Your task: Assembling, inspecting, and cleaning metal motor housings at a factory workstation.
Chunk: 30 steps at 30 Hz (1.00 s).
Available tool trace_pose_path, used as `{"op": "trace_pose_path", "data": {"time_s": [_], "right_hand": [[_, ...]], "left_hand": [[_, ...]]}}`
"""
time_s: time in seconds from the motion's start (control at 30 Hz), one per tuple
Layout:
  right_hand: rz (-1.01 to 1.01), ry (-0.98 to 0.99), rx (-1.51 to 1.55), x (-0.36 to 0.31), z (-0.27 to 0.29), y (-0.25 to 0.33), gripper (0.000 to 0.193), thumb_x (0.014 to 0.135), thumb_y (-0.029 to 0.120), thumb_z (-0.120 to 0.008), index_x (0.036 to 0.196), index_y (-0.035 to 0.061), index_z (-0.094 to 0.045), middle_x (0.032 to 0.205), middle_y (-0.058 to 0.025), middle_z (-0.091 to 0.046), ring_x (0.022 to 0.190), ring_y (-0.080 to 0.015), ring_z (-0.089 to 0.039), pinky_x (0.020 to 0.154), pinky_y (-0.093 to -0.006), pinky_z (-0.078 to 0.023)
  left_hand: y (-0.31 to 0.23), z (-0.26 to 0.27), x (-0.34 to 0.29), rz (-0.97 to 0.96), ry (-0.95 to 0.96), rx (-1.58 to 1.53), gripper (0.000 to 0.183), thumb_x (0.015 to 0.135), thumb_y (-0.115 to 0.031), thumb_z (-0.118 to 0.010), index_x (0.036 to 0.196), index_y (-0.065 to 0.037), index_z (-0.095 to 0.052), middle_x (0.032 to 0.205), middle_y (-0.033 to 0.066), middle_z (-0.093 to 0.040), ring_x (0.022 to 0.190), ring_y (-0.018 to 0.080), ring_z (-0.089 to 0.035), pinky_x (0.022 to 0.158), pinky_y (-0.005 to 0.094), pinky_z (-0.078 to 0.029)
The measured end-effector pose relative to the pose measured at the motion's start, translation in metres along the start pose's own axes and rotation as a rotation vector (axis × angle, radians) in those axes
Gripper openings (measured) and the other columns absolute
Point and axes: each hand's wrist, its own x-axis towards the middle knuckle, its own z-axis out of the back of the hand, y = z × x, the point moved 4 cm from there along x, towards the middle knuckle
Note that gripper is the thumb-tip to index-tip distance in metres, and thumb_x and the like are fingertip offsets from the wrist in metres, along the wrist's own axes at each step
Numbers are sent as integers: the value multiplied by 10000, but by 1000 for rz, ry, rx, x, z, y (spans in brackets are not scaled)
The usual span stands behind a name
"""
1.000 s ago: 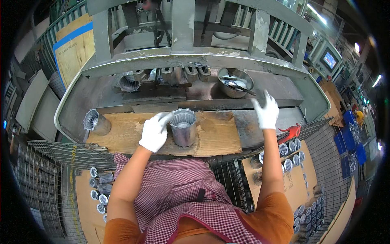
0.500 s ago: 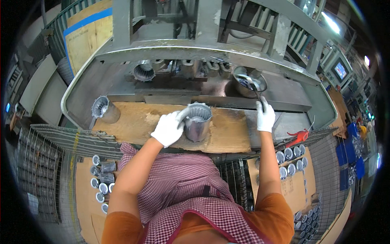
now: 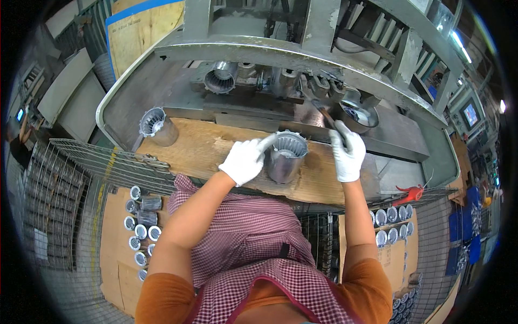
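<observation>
My left hand (image 3: pixel 243 161), in a white glove, grips the near left side of a finned metal cylinder (image 3: pixel 284 162), thumb and fingers at its rim. The cylinder stands upright, with toothed ribs inside its open top. To its right, my gloved right hand (image 3: pixel 349 154) is closed around the handle of a brush (image 3: pixel 325 115). The brush points up and to the left, its tip blurred. Just beyond that hand sits a metal bowl (image 3: pixel 368 127) with whitish and dark contents. A second finned cylinder (image 3: pixel 162 129) stands at the board's left end.
A wooden board (image 3: pixel 205 143) lies under the cylinders. Behind it are machine fixtures, with another ribbed cylinder (image 3: pixel 221 78) lying among them. A red-handled air gun (image 3: pixel 409 195) hangs at right. Wire carts on both sides hold cardboard with several metal parts (image 3: pixel 141 231).
My right hand has lifted the brush out of the bowl and brought it leftward, toward the cylinder. My left hand stays at the cylinder's rim. The whole view has shifted a little.
</observation>
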Motion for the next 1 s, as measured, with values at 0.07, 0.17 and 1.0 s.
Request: {"op": "trace_pose_path", "data": {"time_s": [0.07, 0.17, 1.0], "right_hand": [[136, 47, -92, 17, -18, 21, 207, 813, 210, -711, 981, 91, -692, 651, -101, -610, 612, -272, -592, 605, -389, -451], [308, 80, -178, 44, -61, 47, 185, 806, 251, -711, 950, 137, -688, 626, -65, -599, 560, -242, -587, 568, -366, -464], [76, -43, -274, 112, -54, -14, 203, 829, 310, -661, 833, 110, -700, 773, -153, -660, 725, -340, -634, 661, -446, -496]], "left_hand": [[-2, 0, 0, 42, 43, -25, 608, 837, -123, -510, 1431, -143, -381, 1148, 168, -615, 986, 339, -606, 854, 437, -460], [-2, 2, 0, 64, 50, -94, 604, 847, -143, -501, 1437, -151, -372, 1192, 178, -597, 1043, 344, -589, 899, 439, -441], [1, -3, 2, 33, 41, -133, 618, 855, -164, -514, 1447, -191, -342, 1123, 176, -617, 1021, 349, -598, 897, 452, -458]]}}
